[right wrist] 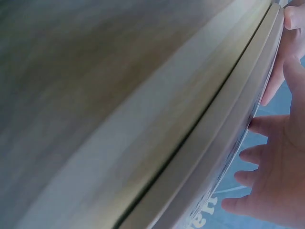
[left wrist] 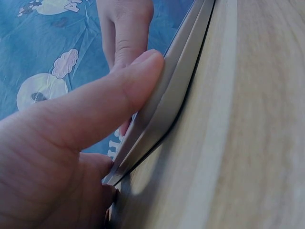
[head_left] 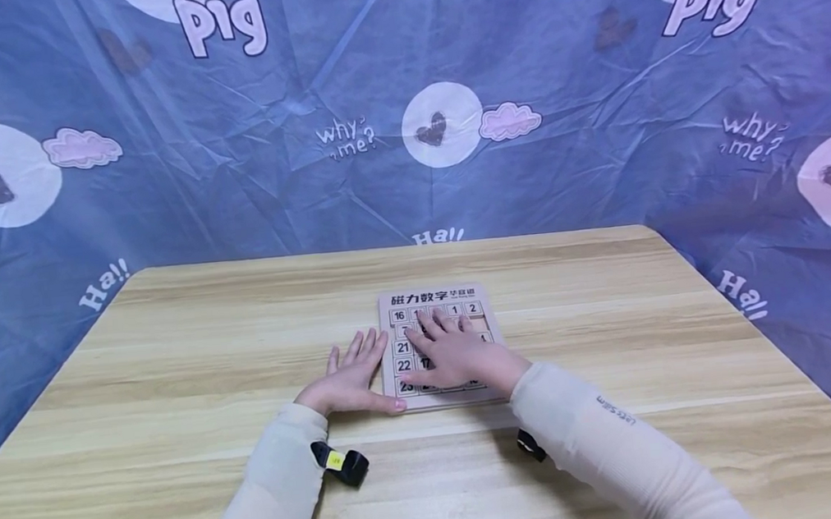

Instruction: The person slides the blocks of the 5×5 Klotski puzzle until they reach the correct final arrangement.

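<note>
A pale number sliding puzzle [head_left: 450, 400] lies flat on the table, its printed heading along the far side. My right hand [head_left: 461, 354] is spread over the middle tiles, fingertips at the upper rows, and covers many of the numbers. Along the left column, tiles such as 16, 21 and 22 show; a brown gap appears near the right end of the second row. My left hand [head_left: 352, 383] braces the near left corner: its thumb [left wrist: 109, 100] rests on the rim and its extended fingers reach along the left side. In the right wrist view, the right fingertips [right wrist: 259, 125] meet the tile face.
The light wood table [head_left: 174, 379] extends around the puzzle on all sides. Behind it hangs a blue printed cloth [head_left: 268, 182] with hearts and lettering. Black wrist cameras [head_left: 348, 467] sit below both sleeved wrists, close over the tabletop.
</note>
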`<state>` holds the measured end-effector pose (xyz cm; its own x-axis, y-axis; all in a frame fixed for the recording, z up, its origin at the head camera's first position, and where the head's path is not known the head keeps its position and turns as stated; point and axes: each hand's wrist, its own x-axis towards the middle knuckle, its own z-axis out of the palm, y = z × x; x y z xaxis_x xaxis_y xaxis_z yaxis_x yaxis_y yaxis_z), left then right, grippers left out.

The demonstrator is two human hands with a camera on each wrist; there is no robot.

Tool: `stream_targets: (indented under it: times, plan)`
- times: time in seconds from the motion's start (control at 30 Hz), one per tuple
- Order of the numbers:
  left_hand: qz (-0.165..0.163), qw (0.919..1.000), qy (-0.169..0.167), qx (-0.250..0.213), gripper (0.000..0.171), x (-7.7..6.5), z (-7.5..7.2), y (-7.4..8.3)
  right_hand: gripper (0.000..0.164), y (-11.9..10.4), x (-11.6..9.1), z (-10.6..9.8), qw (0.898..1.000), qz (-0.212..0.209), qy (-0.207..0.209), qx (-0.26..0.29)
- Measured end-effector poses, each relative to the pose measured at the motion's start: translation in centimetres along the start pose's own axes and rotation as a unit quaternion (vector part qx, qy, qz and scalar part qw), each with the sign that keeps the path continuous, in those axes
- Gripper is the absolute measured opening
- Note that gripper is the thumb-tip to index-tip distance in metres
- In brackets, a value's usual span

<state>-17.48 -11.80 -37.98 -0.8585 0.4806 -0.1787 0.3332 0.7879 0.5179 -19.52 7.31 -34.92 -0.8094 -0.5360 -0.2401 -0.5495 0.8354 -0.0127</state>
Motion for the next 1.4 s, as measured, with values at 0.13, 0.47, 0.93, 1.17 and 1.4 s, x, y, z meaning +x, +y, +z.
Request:
stream_targets:
  times: [0.13,0.47,0.93,1.17,1.4]
  plan:
    - [-0.002,1.0,0.001,0.003,0.111,0.0,-0.1,0.0,0.081,0.4,-0.3,-0.1,1.0,0.001,0.001,-0.003]
    - [0.0,1.0,0.003,0.001,0.111,0.0,-0.1,0.2,0.082,1.0,-0.8,0.1,1.0,0.009,-0.002,-0.002]
    - [0.002,0.9999,0.008,-0.013,0.112,-0.2,0.1,0.1,0.081,1.1,-1.3,0.0,1.0,-0.004,0.002,0.016]
    - [0.0,0.9999,0.003,-0.012,0.112,-0.2,0.0,0.2,0.078,-0.2,-3.4,-0.1,0.998,-0.064,0.002,0.004]
    - [0.0,1.0,0.005,-0.008,0.112,-0.2,-0.1,0.2,0.076,-2.0,-6.4,0.5,0.992,-0.124,-0.015,-0.012]
